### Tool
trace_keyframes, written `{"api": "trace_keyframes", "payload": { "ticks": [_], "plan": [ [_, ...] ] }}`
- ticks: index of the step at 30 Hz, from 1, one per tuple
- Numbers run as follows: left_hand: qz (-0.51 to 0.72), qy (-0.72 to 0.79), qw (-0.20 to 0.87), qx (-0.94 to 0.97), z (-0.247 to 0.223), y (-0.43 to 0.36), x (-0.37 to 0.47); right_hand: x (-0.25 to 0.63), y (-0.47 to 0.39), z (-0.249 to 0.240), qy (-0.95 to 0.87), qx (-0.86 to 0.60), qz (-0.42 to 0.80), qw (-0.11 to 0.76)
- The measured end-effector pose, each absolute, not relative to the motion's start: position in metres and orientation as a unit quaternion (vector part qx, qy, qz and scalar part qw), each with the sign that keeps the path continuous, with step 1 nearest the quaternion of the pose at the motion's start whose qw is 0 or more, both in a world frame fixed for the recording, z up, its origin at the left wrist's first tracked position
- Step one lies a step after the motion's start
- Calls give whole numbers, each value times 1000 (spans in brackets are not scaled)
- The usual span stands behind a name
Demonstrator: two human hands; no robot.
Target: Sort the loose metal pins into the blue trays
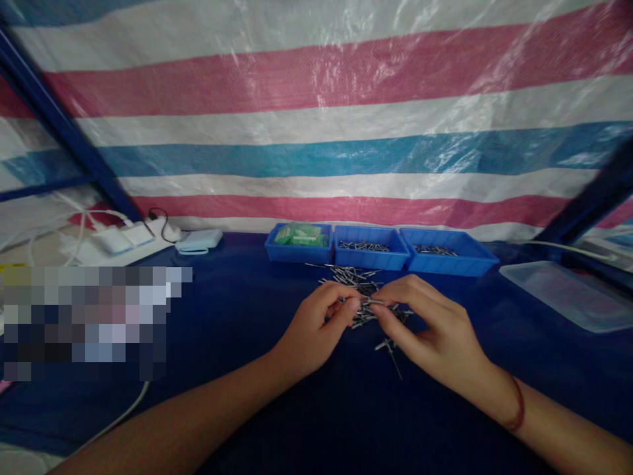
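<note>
Apparently for fine control, the bare left hand [316, 324] seems to pinch one end of a slim silvery metal pin [368, 301] amid a loose heap of similar metal pins [366, 288], presumably kept within easy reach, while the bare right hand [438, 326] grips its other end by the fingertips.

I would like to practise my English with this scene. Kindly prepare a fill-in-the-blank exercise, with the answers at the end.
1. Behind the loose metal pins stand ____ blue bins in a row.
2. The green packets are in the bin farthest to the ____.
3. Unlike the left hand, the ____ hand has a dark red band at its wrist.

Missing words: three; left; right
</note>
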State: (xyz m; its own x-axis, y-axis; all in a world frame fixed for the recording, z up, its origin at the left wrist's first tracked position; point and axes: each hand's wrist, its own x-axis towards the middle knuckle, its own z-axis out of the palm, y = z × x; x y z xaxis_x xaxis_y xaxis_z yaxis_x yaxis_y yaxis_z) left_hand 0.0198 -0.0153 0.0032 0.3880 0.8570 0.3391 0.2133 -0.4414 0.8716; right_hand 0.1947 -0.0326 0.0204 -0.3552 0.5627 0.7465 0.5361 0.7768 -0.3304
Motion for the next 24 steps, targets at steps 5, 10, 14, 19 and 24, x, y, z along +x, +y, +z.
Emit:
{"api": "trace_keyframes", "payload": {
  "ticks": [5, 10, 14, 19, 24],
  "plan": [
    [428, 389, 376, 724, 3, -19, 21, 202, -27, 27, -841, -322, -59, 431],
    [442, 404, 362, 714, 4, -17, 20, 253, 8, 34, -710, -501, -205, 450],
    [355, 370, 275, 813, 6, -18, 19, 298, 39, 21, -651, -610, -267, 364],
    [208, 347, 129, 906, 0, -25, 27, 296, 44, 11, -650, -645, -241, 321],
    [167, 351, 32, 921, -5, -30, 38, 257, 23, 18, -726, -563, -194, 344]
  ]
}}
